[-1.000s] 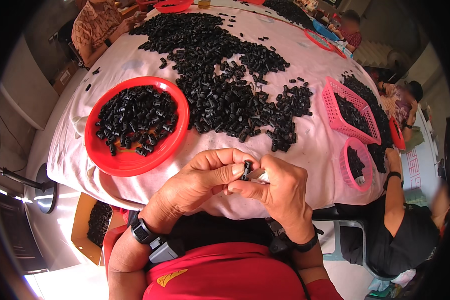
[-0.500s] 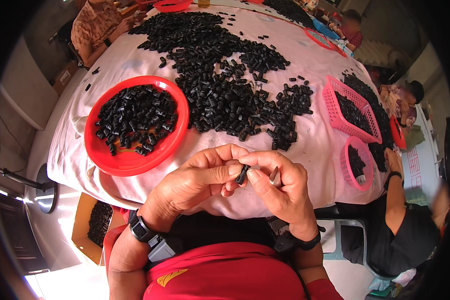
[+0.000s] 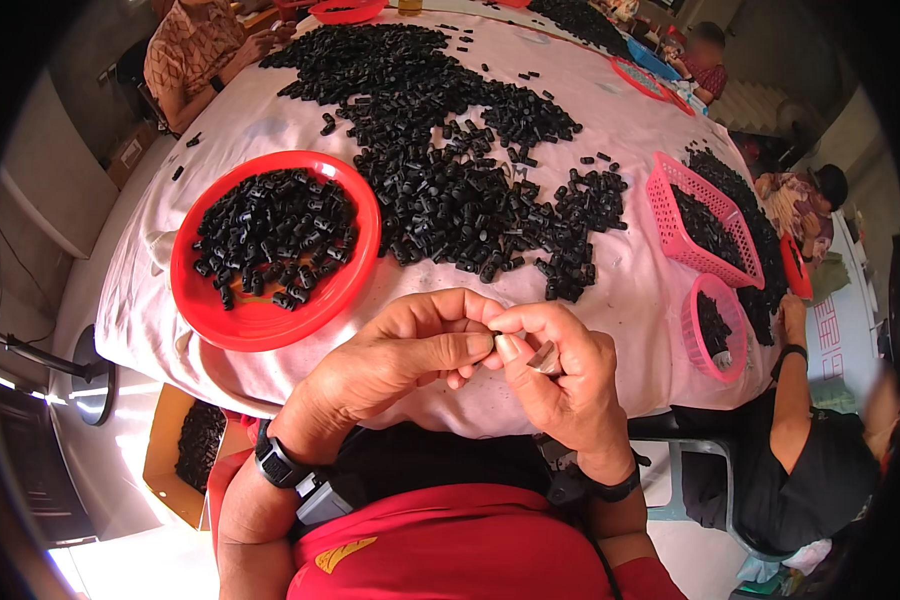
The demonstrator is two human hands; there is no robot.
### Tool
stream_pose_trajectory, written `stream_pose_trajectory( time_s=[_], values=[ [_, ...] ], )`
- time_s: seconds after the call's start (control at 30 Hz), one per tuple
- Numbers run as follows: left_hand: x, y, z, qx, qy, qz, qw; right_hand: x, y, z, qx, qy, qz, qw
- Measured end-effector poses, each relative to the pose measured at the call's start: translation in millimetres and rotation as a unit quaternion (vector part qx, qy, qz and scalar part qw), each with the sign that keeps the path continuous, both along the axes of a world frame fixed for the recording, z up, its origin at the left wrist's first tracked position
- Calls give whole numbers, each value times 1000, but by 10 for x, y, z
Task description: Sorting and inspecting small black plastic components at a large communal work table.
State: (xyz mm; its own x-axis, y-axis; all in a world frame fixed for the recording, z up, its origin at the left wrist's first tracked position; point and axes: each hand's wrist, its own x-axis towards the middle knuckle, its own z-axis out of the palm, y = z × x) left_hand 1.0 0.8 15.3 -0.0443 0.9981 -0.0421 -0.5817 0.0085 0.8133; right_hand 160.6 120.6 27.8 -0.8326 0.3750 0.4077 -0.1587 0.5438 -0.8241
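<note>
Both hands meet in front of me at the near side of the cloth-covered table. My left hand (image 3: 410, 345) pinches a small black plastic part (image 3: 495, 334), now mostly hidden by the fingertips. Thumb and forefinger of my right hand (image 3: 560, 370) press at the same part from the other side. A small pointed metal blade (image 3: 544, 358) sticks out between the right thumb and fingers; its grip is hidden in the hand. Left of my hands, a red round tray (image 3: 192, 305) holds many similar black parts. Beyond lies a large heap of black parts (image 3: 440, 190).
To the right stand a pink rectangular basket (image 3: 667, 222) and a round pink basket (image 3: 692, 325), both with black parts. A cardboard box (image 3: 162, 455) of parts is below at left. Other people sit around the table; a co-worker's arm (image 3: 793, 390) rests at right.
The black part has turned between my fingertips and shows much less than before. The blade in my right hand has tilted flatter. Both hands stay in about the same place.
</note>
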Motion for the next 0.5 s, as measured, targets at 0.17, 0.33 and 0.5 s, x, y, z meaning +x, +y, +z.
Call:
stream_pose_trajectory(
  time_s=[0.17, 0.33, 0.5],
  values=[
    [-45, -8, -62, 44, -20, -29, 998, -4, 0, -18, 1, 16, -5, 1000],
    [-43, -11, -46, 33, -30, -29, 999, -11, -25, 27, -3, 27, -16, 999],
    [-38, -10, -37, 8, -42, -28, 999, -10, -24, 25, 0, 26, -7, 1000]
  ],
)
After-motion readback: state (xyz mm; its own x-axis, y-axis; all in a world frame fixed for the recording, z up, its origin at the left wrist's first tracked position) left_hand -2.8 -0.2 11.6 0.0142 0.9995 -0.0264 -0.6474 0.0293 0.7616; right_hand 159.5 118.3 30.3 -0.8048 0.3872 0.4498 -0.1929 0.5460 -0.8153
